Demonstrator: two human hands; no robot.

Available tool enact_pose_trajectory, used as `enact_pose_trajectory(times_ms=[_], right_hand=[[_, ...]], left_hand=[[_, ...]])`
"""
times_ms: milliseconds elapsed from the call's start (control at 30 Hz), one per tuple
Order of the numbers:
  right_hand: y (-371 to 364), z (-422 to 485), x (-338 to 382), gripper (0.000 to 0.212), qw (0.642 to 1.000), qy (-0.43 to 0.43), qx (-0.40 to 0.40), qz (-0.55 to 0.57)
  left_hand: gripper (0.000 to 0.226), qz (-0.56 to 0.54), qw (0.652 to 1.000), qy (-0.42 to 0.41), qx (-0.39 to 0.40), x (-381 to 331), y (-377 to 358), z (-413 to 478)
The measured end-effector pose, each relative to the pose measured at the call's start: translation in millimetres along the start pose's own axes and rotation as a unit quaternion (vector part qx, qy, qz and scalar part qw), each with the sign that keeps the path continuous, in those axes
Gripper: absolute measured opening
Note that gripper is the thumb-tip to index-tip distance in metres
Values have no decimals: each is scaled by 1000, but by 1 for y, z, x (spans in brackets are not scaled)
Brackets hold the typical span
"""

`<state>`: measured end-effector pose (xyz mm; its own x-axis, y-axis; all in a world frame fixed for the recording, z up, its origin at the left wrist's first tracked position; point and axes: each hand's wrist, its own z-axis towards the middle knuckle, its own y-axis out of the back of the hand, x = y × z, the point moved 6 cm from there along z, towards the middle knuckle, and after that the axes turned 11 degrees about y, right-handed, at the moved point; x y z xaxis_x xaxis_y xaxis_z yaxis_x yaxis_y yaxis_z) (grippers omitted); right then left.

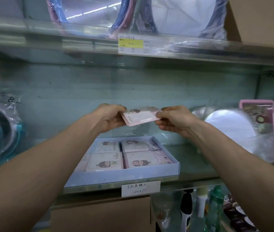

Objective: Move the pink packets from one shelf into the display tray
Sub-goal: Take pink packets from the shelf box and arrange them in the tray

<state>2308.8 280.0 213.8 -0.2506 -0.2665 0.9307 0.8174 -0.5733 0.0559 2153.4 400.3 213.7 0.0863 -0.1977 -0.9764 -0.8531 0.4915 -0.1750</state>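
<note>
A pink packet (138, 117) with a cartoon figure on it is held in the air above the display tray. My left hand (111, 118) grips its left end and my right hand (174, 120) pinches its right end. Below them a pale blue display tray (124, 175) sits on the glass shelf. Inside it lie several pink packets (148, 159) in rows, flat, with cartoon faces up.
A handwritten label (141, 188) hangs on the shelf edge under the tray. Wrapped white round items (230, 126) and a pink framed item (258, 114) stand to the right. Bagged headbands (0, 129) are at left. A cardboard box (102, 215) and bottles (215, 210) fill the shelf below.
</note>
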Motion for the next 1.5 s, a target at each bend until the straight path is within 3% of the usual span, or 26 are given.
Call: enact_pose_trajectory(times_ms=[67, 200, 367, 500, 567, 700, 767, 900, 1200, 1500], right_hand=[[-1, 0, -6, 39, 1000, -16, 8, -9], [-2, 0, -15, 16, 994, -42, 51, -93], [6, -6, -20, 9, 967, -50, 121, -219], [14, -21, -23, 16, 888, -82, 228, -390], [15, -25, -22, 24, 850, -76, 240, -463], [-5, -25, -7, 30, 782, 51, 196, -589], [-23, -31, -4, 34, 794, 87, 208, -565], [-48, -47, -23, 42, 803, 57, 313, -504], [-64, -53, -24, 32, 798, 70, 342, -491], [-69, -58, -15, 36, 766, 55, 372, -522]], left_hand=[[11, 28, 999, 21, 13, 9, -1, 3], [42, 92, 993, 62, 37, 24, 1, 8], [27, 232, 967, 87, 53, 40, -2, 3], [23, 348, 936, 47, 33, 47, -8, -4], [21, 396, 917, 35, 29, 52, -13, -8], [18, 468, 883, 22, 35, 57, -21, -14], [21, 493, 870, 18, 29, 54, -21, -15], [23, 509, 860, 21, -2, 45, -4, -20], [22, 587, 809, 36, -6, 44, 34, -38], [33, 688, 725, 41, -2, 45, 28, -58]])
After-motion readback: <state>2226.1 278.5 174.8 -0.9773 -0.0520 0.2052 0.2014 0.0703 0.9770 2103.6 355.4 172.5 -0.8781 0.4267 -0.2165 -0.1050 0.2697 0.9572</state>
